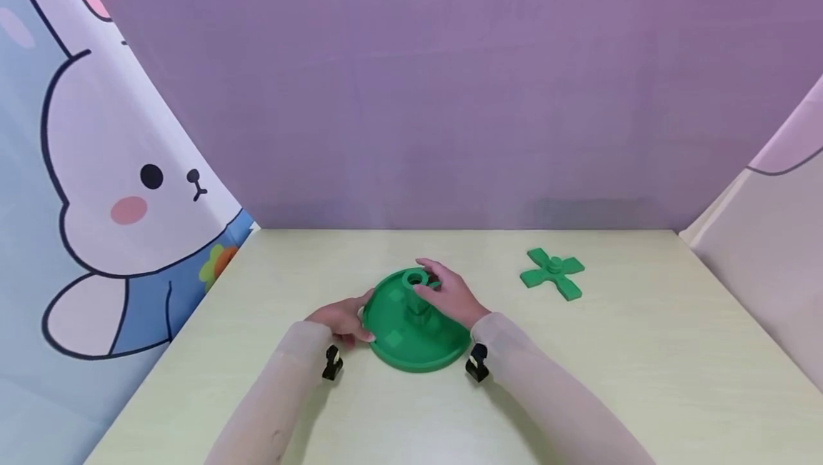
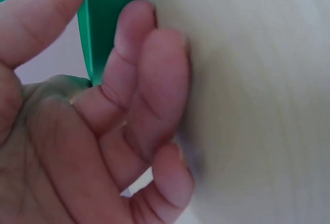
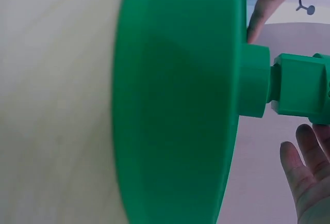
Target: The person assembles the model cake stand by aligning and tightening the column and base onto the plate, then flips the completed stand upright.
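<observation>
A round green base (image 1: pixel 411 351) with a raised rim lies on the table, and a green post (image 3: pixel 299 84) stands up from its middle. At the post's top is a ring-shaped opening (image 1: pixel 408 281). My left hand (image 1: pixel 341 318) holds the base's left edge, its thumb and forefinger spread along the rim. In the left wrist view the other fingers (image 2: pixel 165 79) are bent beside the rim, low by the tabletop. My right hand (image 1: pixel 450 297) holds the post's top with thumb and fingers on either side; part of the post is hidden behind it.
A flat green cross-shaped piece (image 1: pixel 554 270) with a round knob at its centre lies on the table (image 1: pixel 643 351), back right of the base. A purple cloth (image 1: pixel 450 93) hangs behind the table, and a rabbit-print cloth (image 1: pixel 96 236) hangs at the left.
</observation>
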Demonstrator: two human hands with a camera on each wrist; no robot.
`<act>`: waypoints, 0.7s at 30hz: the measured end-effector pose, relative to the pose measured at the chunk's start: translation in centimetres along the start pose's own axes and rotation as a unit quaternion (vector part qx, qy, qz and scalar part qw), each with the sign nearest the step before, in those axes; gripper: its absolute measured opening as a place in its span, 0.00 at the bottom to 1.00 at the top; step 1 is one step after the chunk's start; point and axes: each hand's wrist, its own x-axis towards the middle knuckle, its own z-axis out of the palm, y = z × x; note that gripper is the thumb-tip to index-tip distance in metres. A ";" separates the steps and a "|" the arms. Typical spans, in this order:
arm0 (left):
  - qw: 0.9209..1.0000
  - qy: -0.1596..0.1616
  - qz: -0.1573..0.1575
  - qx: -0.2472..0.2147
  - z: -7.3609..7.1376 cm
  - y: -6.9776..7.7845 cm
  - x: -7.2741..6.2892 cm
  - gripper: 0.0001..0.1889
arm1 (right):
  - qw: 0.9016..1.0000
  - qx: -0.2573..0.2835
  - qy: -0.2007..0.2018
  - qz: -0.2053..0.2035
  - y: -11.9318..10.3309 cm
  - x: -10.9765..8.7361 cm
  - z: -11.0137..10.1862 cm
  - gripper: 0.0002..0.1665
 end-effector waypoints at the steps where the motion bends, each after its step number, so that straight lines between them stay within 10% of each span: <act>1: 1.000 0.001 0.000 0.002 0.0 0.0 0.0 0.52 | 1.000 -0.001 -0.003 -0.002 0.0 0.0 0.0 0.29; 21: 1.000 -0.012 0.005 0.010 -0.4 0.1 -0.2 0.52 | 0.998 -0.048 0.020 0.022 -0.5 0.2 0.4 0.25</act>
